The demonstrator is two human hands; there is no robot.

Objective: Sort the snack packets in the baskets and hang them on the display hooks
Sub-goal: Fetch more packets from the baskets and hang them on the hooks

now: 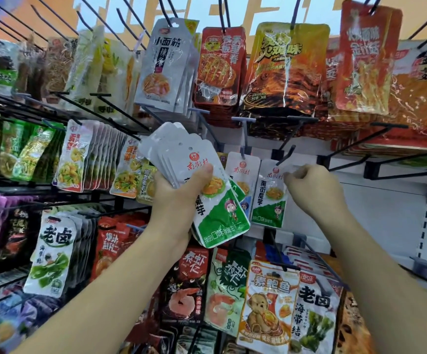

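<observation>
Hanging step: white-and-green packets going onto a mid-row hook (284, 154).
Left hand (179, 200) fingers clamped round the fanned stack (220, 221), just left of the hook. Right hand (314, 190) fingers pinched on one packet (270, 200) at the hook tip. Next, probably: seat the hole, slide it back, peel off another.

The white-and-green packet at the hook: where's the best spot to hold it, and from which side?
Pinch its top right corner, coming from the right. The packet is flat and upright, a matching packet hangs close on its left, and the hook meets its top middle, so probably only the right edge is free. The right hand pinches there.
</observation>
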